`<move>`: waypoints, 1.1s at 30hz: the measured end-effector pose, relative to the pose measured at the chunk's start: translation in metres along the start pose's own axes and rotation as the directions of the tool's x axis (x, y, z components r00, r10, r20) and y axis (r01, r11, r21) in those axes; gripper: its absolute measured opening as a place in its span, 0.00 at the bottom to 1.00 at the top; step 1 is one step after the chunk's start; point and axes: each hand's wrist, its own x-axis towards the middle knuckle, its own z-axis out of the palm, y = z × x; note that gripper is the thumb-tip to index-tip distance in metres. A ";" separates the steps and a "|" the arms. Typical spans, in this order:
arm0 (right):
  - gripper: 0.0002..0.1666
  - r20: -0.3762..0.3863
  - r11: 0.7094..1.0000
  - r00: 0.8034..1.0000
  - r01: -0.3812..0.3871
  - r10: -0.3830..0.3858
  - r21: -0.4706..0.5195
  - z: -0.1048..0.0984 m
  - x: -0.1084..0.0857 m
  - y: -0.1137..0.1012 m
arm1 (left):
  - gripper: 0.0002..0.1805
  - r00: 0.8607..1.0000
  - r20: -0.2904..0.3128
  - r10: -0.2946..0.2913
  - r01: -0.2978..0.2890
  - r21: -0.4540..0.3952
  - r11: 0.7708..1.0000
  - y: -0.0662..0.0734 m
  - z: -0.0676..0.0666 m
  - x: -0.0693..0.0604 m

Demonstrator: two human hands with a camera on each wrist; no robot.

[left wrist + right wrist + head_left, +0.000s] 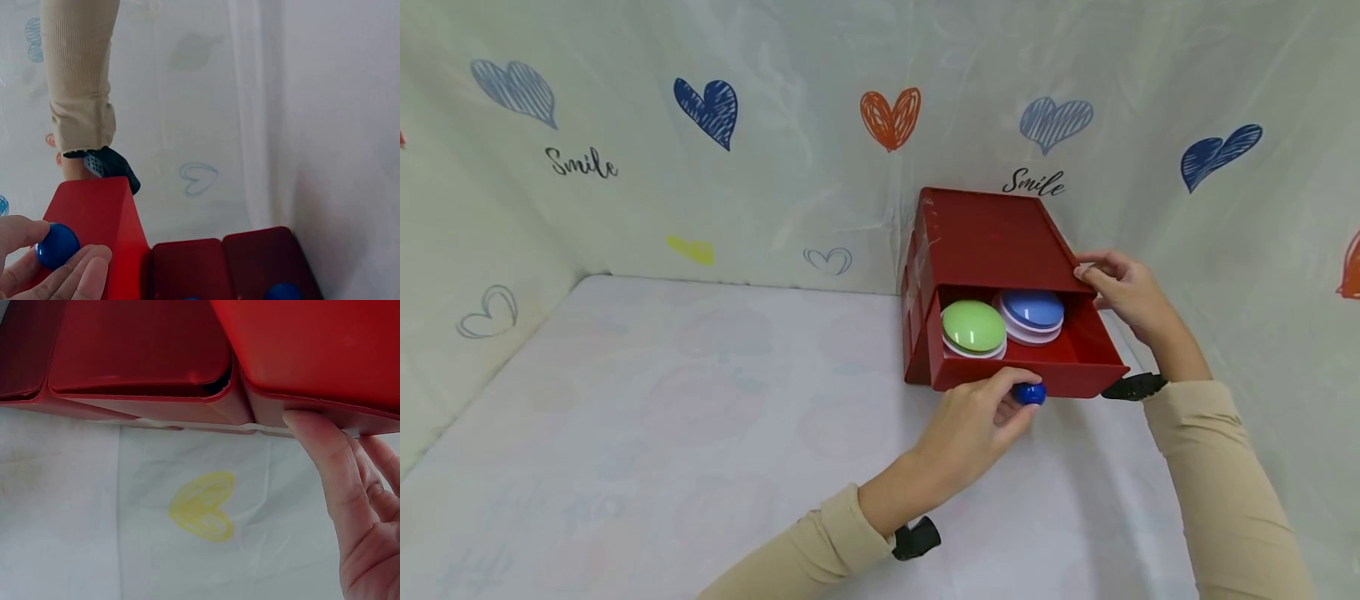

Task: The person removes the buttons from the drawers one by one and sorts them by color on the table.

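Observation:
A red drawer box stands against the back, its top drawer pulled out. Inside lie a green round-topped item and a blue one, both with white bases. My left hand pinches the drawer's blue knob between thumb and fingers; the left wrist view shows the same knob. My right hand holds the box's right side near the top front corner; in the right wrist view its fingers touch the red side.
Two lower drawers remain closed, with blue knobs partly in view. The white table extends left and in front. A pale cloth printed with hearts and words hangs behind and at both sides.

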 end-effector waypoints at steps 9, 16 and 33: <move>0.31 0.000 1.000 1.000 -0.015 0.015 -0.009 -0.002 0.003 0.001 | 0.19 1.000 0.026 -0.018 0.019 -0.013 1.000 0.004 -0.001 -0.001; 0.32 0.015 1.000 1.000 -0.015 0.015 -0.006 -0.003 0.003 0.001 | 0.17 0.999 0.038 0.007 -0.007 0.013 1.000 0.008 -0.001 -0.005; 0.31 -0.011 1.000 1.000 0.000 0.000 0.005 -0.002 0.001 0.001 | 0.18 0.996 0.083 0.012 -0.017 0.058 0.998 0.014 -0.007 -0.013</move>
